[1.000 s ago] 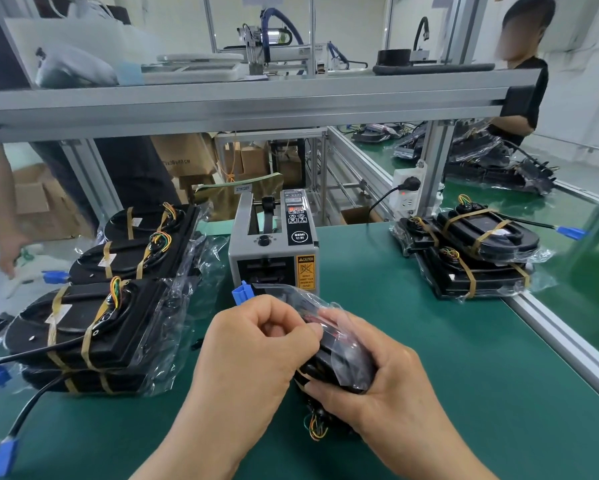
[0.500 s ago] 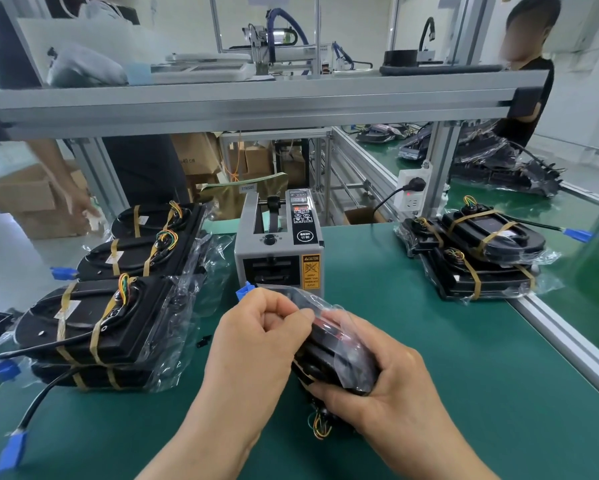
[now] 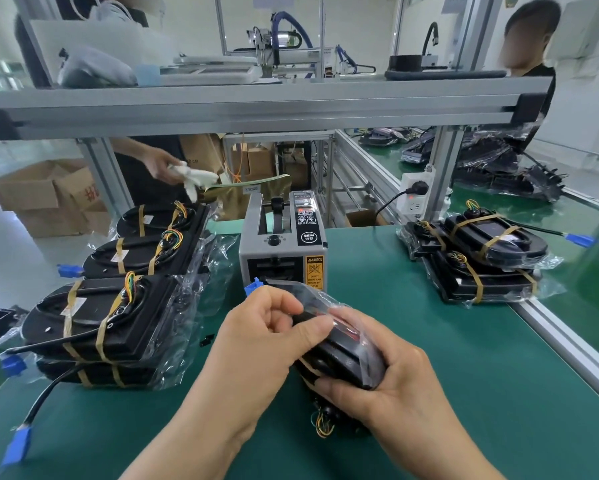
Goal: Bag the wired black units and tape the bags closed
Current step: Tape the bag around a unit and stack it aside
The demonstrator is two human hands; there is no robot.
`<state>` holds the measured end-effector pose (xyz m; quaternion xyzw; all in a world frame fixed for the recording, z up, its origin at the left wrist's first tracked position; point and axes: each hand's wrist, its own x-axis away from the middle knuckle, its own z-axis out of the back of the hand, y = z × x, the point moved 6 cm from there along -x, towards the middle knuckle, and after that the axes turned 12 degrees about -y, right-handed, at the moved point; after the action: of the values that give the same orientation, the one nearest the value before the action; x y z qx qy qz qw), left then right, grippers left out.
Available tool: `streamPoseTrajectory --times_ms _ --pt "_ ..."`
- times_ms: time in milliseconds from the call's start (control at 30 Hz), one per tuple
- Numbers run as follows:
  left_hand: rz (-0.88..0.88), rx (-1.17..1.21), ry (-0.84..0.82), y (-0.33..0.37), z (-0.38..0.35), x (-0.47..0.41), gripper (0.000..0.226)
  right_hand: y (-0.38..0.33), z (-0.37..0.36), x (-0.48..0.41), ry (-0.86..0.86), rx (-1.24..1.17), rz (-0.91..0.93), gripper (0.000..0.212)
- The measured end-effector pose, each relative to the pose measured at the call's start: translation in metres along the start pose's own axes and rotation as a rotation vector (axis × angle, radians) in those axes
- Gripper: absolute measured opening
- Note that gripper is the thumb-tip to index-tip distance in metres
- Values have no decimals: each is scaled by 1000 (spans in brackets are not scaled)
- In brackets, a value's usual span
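A wired black unit (image 3: 339, 358) in a clear plastic bag (image 3: 311, 299) sits at the centre of the green table, held in both hands. My left hand (image 3: 256, 341) curls over its top and pinches the bag's folded flap with the thumb. My right hand (image 3: 391, 386) grips the unit's near right side from below. A blue connector (image 3: 252, 285) pokes out behind my left hand, and coloured wires (image 3: 322, 424) hang under the unit. The tape dispenser (image 3: 282, 244) stands just behind it.
Several bagged units (image 3: 111, 306) are stacked on the left with blue plugs (image 3: 17, 445) trailing. Two bagged units (image 3: 478, 254) lie at right by the aluminium rail (image 3: 568, 348). A person's hand with a white cloth (image 3: 190, 176) reaches in behind. A shelf beam (image 3: 256, 105) spans overhead.
My hands have stayed on the bagged unit, with the left thumb working along the flap. The person behind has brought a hand with a white cloth in from the left toward the middle.
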<state>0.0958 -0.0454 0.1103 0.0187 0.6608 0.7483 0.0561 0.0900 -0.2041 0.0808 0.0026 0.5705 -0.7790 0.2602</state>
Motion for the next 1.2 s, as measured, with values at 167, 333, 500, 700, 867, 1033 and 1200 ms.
streamPoseTrajectory --times_ms 167,333,500,700,867,1033,1200 --pt "66 179 -49 -5 0 -3 10 -1 0 0 -1 -8 1 72" --pt "18 167 -24 -7 0 -5 7 -5 -1 1 -18 -26 9 76" --pt "-148 55 123 -12 19 6 16 -3 12 0 24 -129 6 70" --pt "-39 -366 -111 -36 27 0 74 23 23 2 66 -547 57 69" --pt "-62 -182 -363 -34 10 -9 54 37 2 2 8 -731 51 80" --pt "-85 -325 -317 -20 17 -9 53 51 12 6 -46 -744 -11 86" --pt "-95 -793 -210 -9 27 -10 61 56 35 11 138 -567 -77 52"
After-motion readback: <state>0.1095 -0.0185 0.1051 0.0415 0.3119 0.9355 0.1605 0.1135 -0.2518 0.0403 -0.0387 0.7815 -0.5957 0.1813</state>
